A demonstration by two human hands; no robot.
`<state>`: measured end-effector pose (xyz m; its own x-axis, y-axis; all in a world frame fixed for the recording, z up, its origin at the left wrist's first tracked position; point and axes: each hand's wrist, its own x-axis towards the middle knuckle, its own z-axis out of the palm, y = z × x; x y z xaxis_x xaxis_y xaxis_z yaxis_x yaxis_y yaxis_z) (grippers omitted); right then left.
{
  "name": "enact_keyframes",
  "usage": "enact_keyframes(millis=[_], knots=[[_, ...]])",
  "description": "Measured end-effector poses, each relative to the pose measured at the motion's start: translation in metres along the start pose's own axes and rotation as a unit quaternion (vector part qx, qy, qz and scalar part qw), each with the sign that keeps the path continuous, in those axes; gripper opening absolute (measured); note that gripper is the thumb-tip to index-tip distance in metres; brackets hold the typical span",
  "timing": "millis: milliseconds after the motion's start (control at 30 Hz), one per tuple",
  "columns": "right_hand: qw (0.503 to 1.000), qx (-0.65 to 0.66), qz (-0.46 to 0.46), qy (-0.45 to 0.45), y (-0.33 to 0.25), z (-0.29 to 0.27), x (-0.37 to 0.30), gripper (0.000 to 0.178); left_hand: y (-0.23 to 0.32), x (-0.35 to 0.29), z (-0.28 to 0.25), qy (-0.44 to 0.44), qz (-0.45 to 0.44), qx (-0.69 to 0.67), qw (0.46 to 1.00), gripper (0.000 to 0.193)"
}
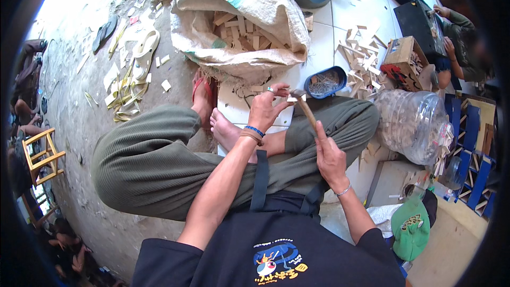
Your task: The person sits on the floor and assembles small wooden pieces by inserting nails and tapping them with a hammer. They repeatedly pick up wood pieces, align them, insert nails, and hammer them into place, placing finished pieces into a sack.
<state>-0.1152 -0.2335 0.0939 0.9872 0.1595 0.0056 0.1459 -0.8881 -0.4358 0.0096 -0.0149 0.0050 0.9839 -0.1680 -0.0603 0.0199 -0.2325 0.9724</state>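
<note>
My right hand point(330, 158) is wrapped round the wooden handle of a hammer point(306, 112). The hammer's head is close by the fingers of my left hand point(264, 110). Those fingers are closed in a pinch on a small pale wood piece point(291, 99), partly hidden by the hammer head; whether the two touch I cannot tell. Just right of the hammer head sits a blue oval tray point(344, 78) holding many thin nails point(325, 83). My legs are crossed beneath both hands, over white floor tiles.
A woven sack point(260, 66) of wood offcuts point(247, 32) stands ahead. Loose wood strips point(364, 61) lie to the right, near a cardboard box point(406, 53) and a large clear plastic bottle point(411, 125). Sandals point(146, 53) lie left. Another person's hand point(450, 49) shows at far right.
</note>
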Motion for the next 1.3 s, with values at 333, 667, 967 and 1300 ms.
enact_keyframes(millis=[333,667,967,1300], knots=[[1.0,0.016,0.014,0.015,-0.006,-0.012,-0.002,0.065,0.0,-0.003,0.002,-0.007,-0.001,0.003,1.0,0.049],[0.995,0.04,0.032,0.081,-0.004,-0.021,-0.007,0.057,-0.002,-0.001,0.004,0.001,0.025,0.021,0.999,0.043],[0.994,0.041,0.099,0.009,0.059,-0.048,-0.037,0.026,0.031,0.011,0.001,0.047,0.025,-0.029,0.998,0.034],[0.99,-0.084,-0.101,-0.055,0.064,-0.075,-0.067,0.041,0.175,-0.012,-0.056,0.066,0.173,0.077,0.98,0.04]])
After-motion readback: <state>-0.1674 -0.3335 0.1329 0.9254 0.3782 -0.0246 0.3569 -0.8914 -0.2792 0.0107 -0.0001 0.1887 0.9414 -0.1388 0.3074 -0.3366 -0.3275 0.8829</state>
